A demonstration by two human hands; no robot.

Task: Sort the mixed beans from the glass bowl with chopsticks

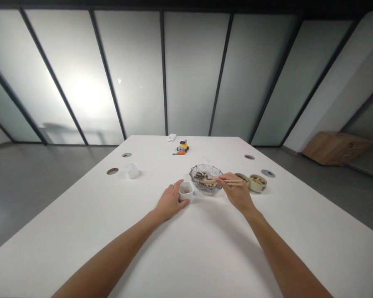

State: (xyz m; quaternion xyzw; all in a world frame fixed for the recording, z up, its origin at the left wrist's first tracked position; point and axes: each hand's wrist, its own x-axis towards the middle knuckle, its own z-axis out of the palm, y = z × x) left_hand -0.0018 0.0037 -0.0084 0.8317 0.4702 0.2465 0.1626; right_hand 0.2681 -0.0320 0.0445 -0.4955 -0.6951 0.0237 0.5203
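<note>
My left hand (170, 200) is wrapped round a small white cup (186, 195) standing on the table; a little brownish matter shows in its bottom. In my right hand (236, 192) is a pair of wooden chopsticks (233, 182), pointing left over a clear faceted glass bowl (207, 191). Their tips are down among the mixed dark and pale small pieces (202, 177) in the bowl; whether they pinch one is too small to tell. Just right of the right hand stands a round pale green container (257, 186) with light brown pieces, and a second such container (244, 177) is partly hidden by that hand.
On the white table (186, 248), a translucent white container (131, 170) stands at left. Farther back are a yellow and purple toy vehicle (183, 145), an orange toy carrot (179, 153) and a white power socket block (171, 137). Round cable holes (112, 171) mark both sides.
</note>
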